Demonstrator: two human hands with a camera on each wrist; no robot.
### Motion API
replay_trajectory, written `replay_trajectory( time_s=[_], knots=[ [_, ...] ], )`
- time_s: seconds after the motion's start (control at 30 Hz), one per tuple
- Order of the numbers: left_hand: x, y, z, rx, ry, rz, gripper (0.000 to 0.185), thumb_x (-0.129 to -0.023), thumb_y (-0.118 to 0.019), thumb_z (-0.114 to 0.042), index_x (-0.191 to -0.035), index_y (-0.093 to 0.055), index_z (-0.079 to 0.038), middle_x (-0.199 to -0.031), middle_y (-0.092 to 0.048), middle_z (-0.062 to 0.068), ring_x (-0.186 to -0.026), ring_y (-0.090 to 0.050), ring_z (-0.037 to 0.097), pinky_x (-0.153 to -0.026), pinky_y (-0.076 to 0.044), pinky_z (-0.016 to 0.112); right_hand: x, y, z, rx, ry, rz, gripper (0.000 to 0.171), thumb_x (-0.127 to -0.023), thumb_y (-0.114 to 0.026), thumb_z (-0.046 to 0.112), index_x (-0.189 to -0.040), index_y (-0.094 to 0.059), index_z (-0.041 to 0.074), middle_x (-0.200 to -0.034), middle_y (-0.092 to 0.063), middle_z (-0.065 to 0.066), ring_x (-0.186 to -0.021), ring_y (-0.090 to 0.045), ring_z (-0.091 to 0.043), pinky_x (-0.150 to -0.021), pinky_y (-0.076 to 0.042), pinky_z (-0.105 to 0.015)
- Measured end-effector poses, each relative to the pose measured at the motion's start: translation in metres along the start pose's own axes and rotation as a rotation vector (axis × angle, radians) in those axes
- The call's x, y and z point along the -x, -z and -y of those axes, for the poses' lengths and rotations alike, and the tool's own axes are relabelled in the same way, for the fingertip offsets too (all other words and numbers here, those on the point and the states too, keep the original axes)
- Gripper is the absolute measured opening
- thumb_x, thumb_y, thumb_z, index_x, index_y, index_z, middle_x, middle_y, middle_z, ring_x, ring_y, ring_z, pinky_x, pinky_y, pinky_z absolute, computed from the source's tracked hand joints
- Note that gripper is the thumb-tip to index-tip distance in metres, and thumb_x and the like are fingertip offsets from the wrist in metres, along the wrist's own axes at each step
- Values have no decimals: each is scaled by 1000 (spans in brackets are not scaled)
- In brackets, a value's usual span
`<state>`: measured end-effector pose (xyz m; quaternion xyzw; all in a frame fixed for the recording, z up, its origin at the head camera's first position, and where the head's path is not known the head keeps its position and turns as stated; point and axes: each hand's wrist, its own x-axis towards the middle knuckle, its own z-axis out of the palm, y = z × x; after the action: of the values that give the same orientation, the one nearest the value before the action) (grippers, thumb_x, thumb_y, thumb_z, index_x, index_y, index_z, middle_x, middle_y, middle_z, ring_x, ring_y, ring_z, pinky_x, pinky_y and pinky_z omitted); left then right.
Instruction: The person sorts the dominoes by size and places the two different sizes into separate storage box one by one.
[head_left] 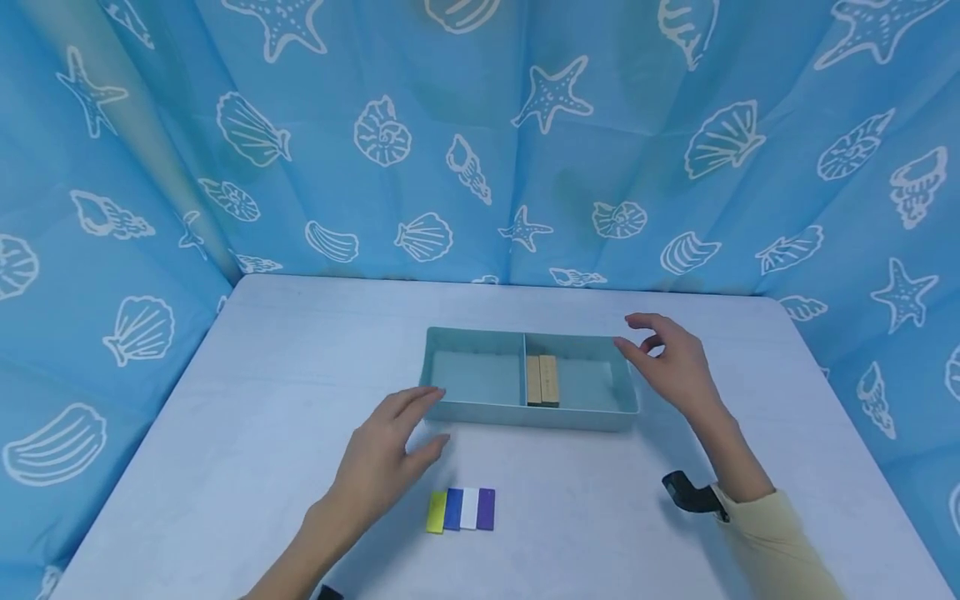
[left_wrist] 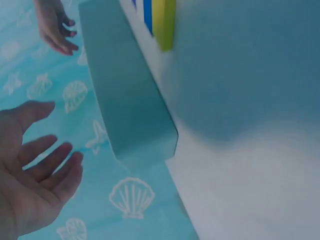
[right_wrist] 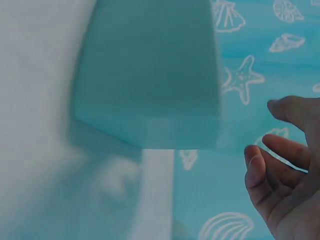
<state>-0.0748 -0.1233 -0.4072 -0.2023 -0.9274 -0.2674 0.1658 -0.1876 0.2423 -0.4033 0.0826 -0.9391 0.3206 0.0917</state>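
Lying crosswise on the tabletop [head_left: 225, 433], long axis running left to right: the teal tray [head_left: 480, 412], two wooden blocks [head_left: 542, 380] resting just right of its divider. Hovering at the near left corner, fingers spread and holding nothing, the left hand [head_left: 386, 458]; flanking the right end, fingers loosely spread and also bare, the right hand [head_left: 671, 362]. Sitting nearer the left hand, just below it, a row of coloured tiles [head_left: 461, 510]
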Motion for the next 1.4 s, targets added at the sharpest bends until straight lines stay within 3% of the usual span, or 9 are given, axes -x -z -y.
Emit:
replay_trajectory(
  time_s=[0.13,0.27,0.4,0.5,0.7,0.87,1.07,1.4],
  knots=[
    [15,-1,-8,-68,-55,142,55,-79,-85,-25,-128,-64,-10,-126,-63,6,-117,-60,21,-91,-55,35,9,-11,-11,-26,-79,-32,47,-98,-62,34,-135,-56,5,-129,-60,-19,-96,-60,-29,-67,-52,-28],
    [30,-4,-12,-84,-20,363,58,-81,-82,-33,-132,-62,-12,-129,-61,4,-120,-58,21,-92,-55,38,17,-24,-20,-102,-137,-54,47,-98,-63,30,-136,-55,5,-130,-60,-19,-103,-60,-32,-76,-56,-38],
    [41,-9,-9,-93,16,534,60,-81,-83,-32,-134,-61,-13,-132,-59,6,-122,-55,23,-94,-54,41,15,-53,-63,-153,-160,-110,56,-94,-60,52,-137,-56,15,-129,-62,-7,-108,-60,-25,-86,-55,-50],
    [47,-14,-5,-99,25,599,59,-80,-83,-28,-133,-61,-14,-132,-58,6,-122,-54,24,-95,-53,42,12,-72,-95,-182,-161,-150,65,-87,-59,66,-136,-57,23,-127,-62,1,-108,-60,-20,-88,-55,-50],
    [51,-18,-2,-107,36,606,54,-78,-85,-18,-129,-64,-14,-127,-61,5,-119,-55,24,-95,-53,41,17,-77,-95,-248,-206,-146,60,-89,-63,61,-135,-58,24,-130,-61,2,-113,-58,-21,-93,-52,-51],
    [55,-19,-1,-95,20,577,50,-78,-85,-13,-124,-67,-11,-120,-64,4,-112,-57,22,-93,-54,38,22,-68,-71,-255,-185,-114,51,-94,-64,45,-137,-59,17,-134,-60,-7,-116,-58,-26,-93,-53,-49],
    [57,-21,1,-88,-26,517,44,-78,-83,-7,-119,-69,-11,-115,-65,2,-108,-58,19,-91,-54,35,28,-51,-34,-343,-232,-125,43,-94,-66,20,-134,-59,7,-134,-60,-12,-118,-57,-30,-98,-50,-49],
    [57,-20,-3,-54,6,527,39,-78,-84,-9,-115,-71,-11,-116,-64,3,-106,-60,19,-91,-55,34,30,-50,-32,-315,-208,-134,46,-95,-66,28,-136,-58,9,-133,-60,-14,-116,-57,-31,-96,-52,-46]
  ],
)
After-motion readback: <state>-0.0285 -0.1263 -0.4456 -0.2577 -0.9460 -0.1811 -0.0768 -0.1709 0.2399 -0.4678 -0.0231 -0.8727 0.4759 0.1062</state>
